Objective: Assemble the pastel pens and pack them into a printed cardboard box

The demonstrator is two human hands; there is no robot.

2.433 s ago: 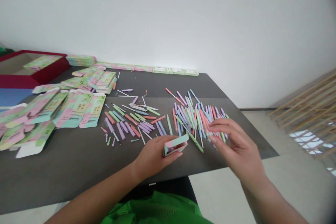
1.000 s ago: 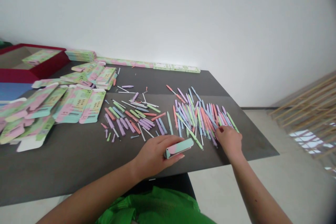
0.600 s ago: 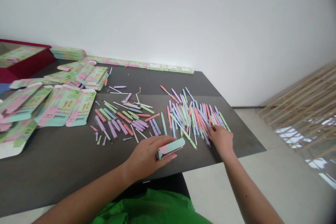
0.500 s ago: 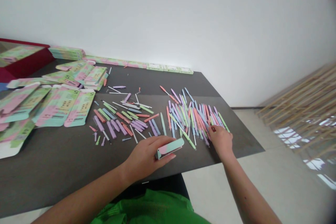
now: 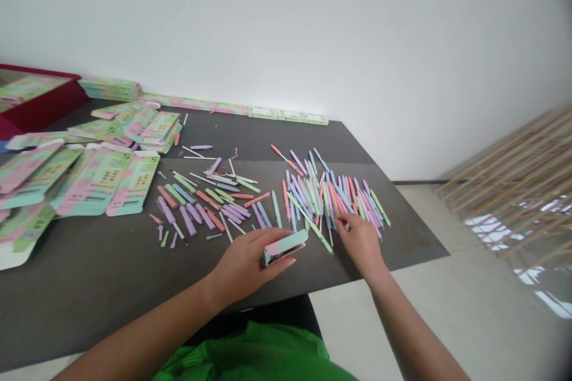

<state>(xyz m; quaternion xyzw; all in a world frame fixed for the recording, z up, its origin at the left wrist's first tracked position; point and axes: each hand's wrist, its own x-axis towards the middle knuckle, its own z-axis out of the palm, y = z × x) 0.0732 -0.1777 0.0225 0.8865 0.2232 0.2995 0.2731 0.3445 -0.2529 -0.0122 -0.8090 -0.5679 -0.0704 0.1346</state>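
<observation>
My left hand [image 5: 243, 265] is wrapped round a small pastel carton [image 5: 286, 245], green and pink, held over the table's front edge with its open end toward the right. What lies inside the carton is hard to make out. My right hand [image 5: 363, 244] pinches at the near ends of a heap of capped pens [image 5: 313, 193] in coral, purple, blue and green. Its closed fingertips appear to be on a coral pen, partly hidden by the hand. A green pen with a white barrel [image 5: 313, 226] lies slantwise between my hands.
Loose pen caps, barrels and white refills [image 5: 223, 178] are scattered on the dark table [image 5: 111, 286]. Flattened cartons [image 5: 134, 184] overlap at the left. A red box [image 5: 44, 104] holds more cartons. Packed cartons [image 5: 263, 112] line the wall, and slatted wood [image 5: 513, 178] stands at right.
My right hand has moved left along the near side of the pen heap, uncovering pens at its right end. My left hand still grips the carton, with only a slight shift.
</observation>
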